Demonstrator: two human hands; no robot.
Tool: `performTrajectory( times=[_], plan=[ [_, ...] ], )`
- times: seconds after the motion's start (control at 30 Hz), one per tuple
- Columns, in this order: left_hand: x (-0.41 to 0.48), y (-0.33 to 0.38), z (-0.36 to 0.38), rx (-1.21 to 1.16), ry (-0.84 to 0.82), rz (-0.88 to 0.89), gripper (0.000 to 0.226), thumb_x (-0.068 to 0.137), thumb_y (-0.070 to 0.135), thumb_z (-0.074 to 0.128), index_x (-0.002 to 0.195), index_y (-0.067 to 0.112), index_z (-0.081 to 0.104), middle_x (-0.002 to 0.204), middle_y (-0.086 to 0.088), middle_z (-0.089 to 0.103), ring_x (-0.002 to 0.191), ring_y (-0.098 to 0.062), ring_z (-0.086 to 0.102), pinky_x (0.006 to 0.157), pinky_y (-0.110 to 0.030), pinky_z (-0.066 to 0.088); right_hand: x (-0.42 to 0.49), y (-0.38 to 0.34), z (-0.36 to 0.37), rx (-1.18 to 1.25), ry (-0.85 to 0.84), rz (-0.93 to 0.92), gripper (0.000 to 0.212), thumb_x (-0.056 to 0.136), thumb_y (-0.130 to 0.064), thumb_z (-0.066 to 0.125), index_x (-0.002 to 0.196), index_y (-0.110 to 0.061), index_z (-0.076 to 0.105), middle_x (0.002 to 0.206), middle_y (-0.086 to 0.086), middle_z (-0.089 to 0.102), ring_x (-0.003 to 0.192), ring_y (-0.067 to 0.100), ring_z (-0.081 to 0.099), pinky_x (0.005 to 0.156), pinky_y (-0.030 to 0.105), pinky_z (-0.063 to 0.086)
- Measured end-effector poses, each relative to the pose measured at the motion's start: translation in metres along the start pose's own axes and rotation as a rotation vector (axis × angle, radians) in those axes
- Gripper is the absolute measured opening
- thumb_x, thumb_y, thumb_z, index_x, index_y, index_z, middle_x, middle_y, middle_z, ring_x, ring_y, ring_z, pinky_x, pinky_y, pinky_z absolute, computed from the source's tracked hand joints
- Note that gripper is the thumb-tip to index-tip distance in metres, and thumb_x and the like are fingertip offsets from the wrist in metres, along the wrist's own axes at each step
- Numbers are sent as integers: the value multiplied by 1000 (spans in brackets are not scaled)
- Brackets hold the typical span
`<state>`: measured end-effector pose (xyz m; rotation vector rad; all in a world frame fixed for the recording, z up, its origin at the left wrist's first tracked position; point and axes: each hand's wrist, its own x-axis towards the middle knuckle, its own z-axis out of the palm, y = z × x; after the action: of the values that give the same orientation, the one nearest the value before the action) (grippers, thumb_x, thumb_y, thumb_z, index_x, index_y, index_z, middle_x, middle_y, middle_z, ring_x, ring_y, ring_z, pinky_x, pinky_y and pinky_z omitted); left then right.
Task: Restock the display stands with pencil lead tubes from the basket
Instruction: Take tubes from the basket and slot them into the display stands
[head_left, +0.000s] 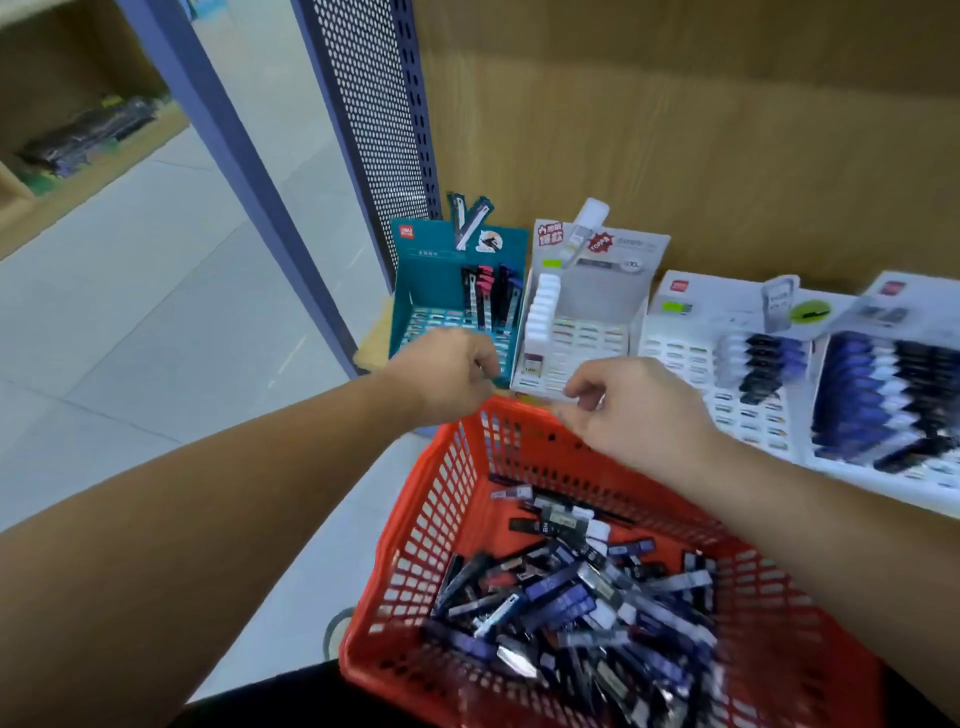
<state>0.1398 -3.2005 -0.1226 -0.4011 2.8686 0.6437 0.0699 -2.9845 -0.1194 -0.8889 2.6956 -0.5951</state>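
A red plastic basket sits low in front of me, piled with several dark blue, black and clear pencil lead tubes. Beyond it on the shelf stand a teal display stand with a few tubes, a white stand with a column of white tubes, and two more white stands holding dark tubes. My left hand hovers at the teal stand's front edge, fingers curled. My right hand is over the basket's far rim, thumb and fingers drawn together. Blur hides whether either holds a tube.
The wooden shelf back rises behind the stands. A blue perforated metal panel and a blue post bound the shelf on the left, with grey tiled floor beyond. Another shelf with dark goods is at far left.
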Motion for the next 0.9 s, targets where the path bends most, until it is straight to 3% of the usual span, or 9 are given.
performTrajectory(
  times=[0.13,0.27,0.43,0.53,0.6,0.67,0.73,0.8,0.9],
  plan=[
    [-51,27,83,-97,-97,-8,14,89,17,66,100,19,75,88,6,70,88,-19,67,77,-30,53,-61,50,37,-6,-288,123,17,89,-50,73,89,-34,68,88,-14,69,88,15,67,84,40,58],
    [-85,30,178,-130,-275,-47,12,95,20,65,107,16,67,94,-2,68,91,-27,64,76,-34,52,-102,97,78,-52,-532,201,25,95,-49,68,100,-25,68,100,-4,68,89,16,65,85,41,58],
    [-84,34,241,-59,-412,-126,49,92,32,72,138,20,57,127,-9,67,112,-32,65,83,-36,54,-125,139,100,89,-586,340,30,96,-44,69,115,-21,64,110,-2,66,91,17,65,84,40,57],
    [-69,33,258,25,-454,-79,89,85,44,80,158,25,34,157,-4,43,136,-28,49,103,-39,49,-129,158,106,103,-532,409,38,97,-50,65,121,-21,64,102,0,67,76,16,66,67,39,56],
    [-61,30,267,54,-484,-81,111,79,51,84,164,31,16,169,-2,20,153,-27,25,117,-42,37,-123,169,116,67,-502,422,50,98,-51,62,135,-19,58,112,4,68,72,14,64,61,33,49],
    [-51,27,279,70,-531,-112,129,72,58,87,165,34,2,173,0,3,158,-28,6,126,-49,23,-113,181,129,56,-477,421,60,97,-53,60,146,-19,51,134,7,61,90,18,66,71,30,48],
    [-43,24,292,74,-553,-172,142,65,63,89,165,30,-7,174,-2,-5,159,-31,-1,128,-50,16,-106,190,145,14,-492,385,68,96,-56,60,152,-21,45,151,7,48,126,26,55,96,34,49],
    [-36,24,304,62,-522,-226,151,59,64,92,164,27,-10,172,-3,-3,157,-32,5,126,-49,22,-101,195,161,-21,-536,378,74,97,-57,58,157,-19,37,159,8,39,145,29,36,114,40,39],
    [-37,25,320,-32,-336,-301,151,51,67,93,165,26,2,156,-6,20,146,-31,24,120,-46,35,-100,202,174,-53,-597,385,82,94,-63,59,159,-20,32,162,8,34,150,30,26,117,43,34]
  ],
)
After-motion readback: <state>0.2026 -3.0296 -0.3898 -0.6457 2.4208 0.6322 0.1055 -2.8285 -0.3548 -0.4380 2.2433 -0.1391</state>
